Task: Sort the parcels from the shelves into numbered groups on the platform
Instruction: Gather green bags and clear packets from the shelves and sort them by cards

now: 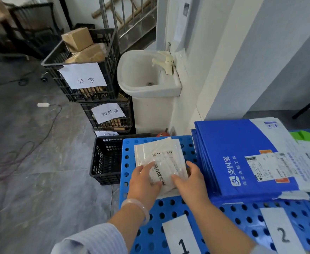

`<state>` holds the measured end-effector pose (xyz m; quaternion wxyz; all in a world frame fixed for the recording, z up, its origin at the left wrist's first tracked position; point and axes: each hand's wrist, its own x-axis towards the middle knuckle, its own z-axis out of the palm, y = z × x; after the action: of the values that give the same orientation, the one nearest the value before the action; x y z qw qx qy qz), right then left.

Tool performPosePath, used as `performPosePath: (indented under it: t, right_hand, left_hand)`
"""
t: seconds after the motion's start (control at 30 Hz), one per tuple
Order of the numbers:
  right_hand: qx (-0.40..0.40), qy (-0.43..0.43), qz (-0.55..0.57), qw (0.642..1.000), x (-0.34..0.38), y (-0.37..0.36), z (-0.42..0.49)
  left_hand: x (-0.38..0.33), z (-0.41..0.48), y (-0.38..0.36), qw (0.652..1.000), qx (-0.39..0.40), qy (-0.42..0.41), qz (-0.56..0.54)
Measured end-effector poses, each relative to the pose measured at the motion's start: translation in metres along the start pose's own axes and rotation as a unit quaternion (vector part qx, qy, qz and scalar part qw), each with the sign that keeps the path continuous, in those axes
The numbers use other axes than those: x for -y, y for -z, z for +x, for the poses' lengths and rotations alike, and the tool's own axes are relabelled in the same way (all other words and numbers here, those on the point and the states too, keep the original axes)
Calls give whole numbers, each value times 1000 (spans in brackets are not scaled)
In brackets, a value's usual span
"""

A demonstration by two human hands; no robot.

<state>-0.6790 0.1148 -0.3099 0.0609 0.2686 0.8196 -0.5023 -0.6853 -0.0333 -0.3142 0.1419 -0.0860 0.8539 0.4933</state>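
Head view: the left hand (143,180) and right hand (189,182) are gripping a small white parcel (162,173) between them, thumbs and fingers curling onto its edges. They are holding it on a stack of white mailers (158,149), which is lying on the blue perforated platform (169,208) behind the label "1" (181,235). A stack of blue mailers (242,156) is lying just beside it, behind the label "2" (280,230). Black crates (112,74) are standing beside a white sink (141,74).
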Motion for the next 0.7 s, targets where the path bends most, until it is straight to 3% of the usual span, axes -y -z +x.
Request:
performPosePath:
  t: [0.13, 0.27, 0.57, 0.7]
  right_hand:
    - [32, -5, -36, 999, 4, -1, 9]
    - [7, 6, -52, 999, 5, -2, 9]
    - [-17, -12, 30, 999, 7, 7, 3]
    - [-12, -23, 36, 999, 6, 11, 5]
  left_hand:
    - [-4, 2, 0, 1000, 6, 7, -7]
    - [-5, 3, 1, 1000, 8, 0, -4]
    - [-6, 3, 6, 998, 52, -15, -27]
    - [8, 11, 11, 999, -37, 22, 9]
